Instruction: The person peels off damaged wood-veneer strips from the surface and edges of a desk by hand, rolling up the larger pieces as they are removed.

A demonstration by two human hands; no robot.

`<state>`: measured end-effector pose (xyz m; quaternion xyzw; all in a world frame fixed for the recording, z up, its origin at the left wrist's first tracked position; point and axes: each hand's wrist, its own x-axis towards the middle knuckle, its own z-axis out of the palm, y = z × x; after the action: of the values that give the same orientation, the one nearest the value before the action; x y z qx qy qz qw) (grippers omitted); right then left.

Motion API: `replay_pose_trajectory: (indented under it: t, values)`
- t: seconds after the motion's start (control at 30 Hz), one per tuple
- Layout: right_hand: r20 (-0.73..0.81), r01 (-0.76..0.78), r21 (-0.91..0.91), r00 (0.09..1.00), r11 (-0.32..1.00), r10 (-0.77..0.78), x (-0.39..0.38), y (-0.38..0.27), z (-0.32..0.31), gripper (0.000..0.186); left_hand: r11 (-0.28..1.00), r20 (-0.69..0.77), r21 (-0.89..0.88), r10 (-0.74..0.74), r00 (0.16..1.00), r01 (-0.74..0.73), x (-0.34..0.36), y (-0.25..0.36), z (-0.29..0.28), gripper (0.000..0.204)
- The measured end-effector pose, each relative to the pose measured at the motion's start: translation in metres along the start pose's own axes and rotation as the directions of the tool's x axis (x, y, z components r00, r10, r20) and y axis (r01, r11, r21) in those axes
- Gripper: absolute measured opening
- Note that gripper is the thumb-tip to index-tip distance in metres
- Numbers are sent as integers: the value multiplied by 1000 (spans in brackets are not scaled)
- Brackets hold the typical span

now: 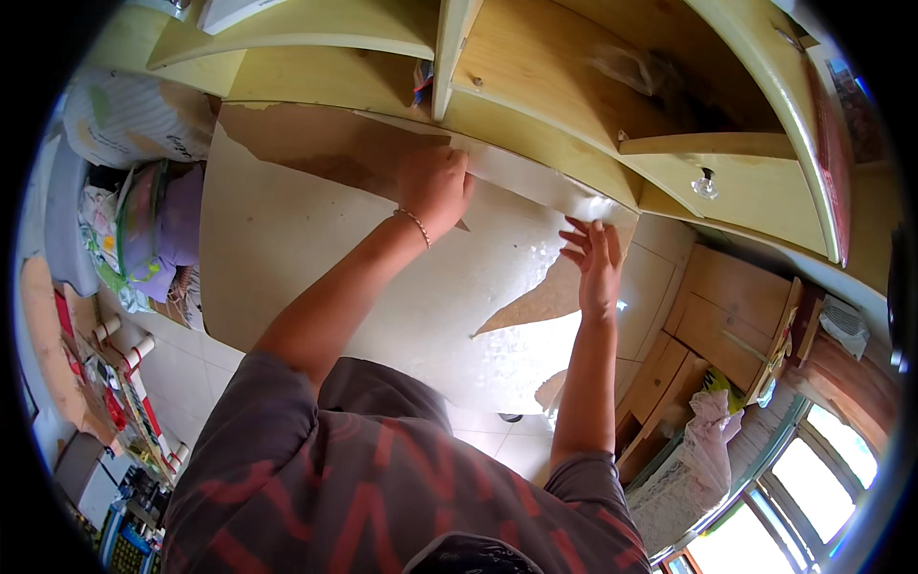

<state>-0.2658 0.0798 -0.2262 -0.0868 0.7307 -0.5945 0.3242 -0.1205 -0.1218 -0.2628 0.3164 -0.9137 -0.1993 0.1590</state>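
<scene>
A worn pale board (335,268) lies below the yellow cabinet, with torn patches of exposed brown backing (306,148). Along its far edge runs a glossy white strip (526,177). My left hand (435,191) is closed at the left end of this strip, pinching its edge near the brown patch; the exact grip is partly hidden by my fingers. My right hand (596,258) is at the strip's right end, fingers apart and bent, fingertips at its lower edge near the board's right corner.
Yellow cabinet compartments (535,57) and a small drawer with a clear knob (706,184) stand above the board. Bags and cloths (143,230) are piled at left, a cluttered shelf (115,402) lower left. Wooden cabinets (717,306) and a window (813,478) are at right.
</scene>
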Motion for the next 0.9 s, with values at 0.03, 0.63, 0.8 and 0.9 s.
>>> replay_pose_trajectory:
  t: [0.03,0.63,0.8,0.9]
  values:
    - [6,-1,0,1000,1000,1,-3,7,-7,42,998,-7,-45,41,999,-41,1,2,2,12]
    - [-474,-335,-299,865,894,166,-4,-32,-90,53,995,370,-83,-25,929,60,6,25,-13,13]
    - [-245,-304,-180,935,935,257,13,-27,-99,54,989,206,-61,147,967,-137,-9,22,-12,14]
    - [130,-258,-206,949,944,287,55,-33,-49,42,974,122,-94,217,969,-206,-14,29,-9,16]
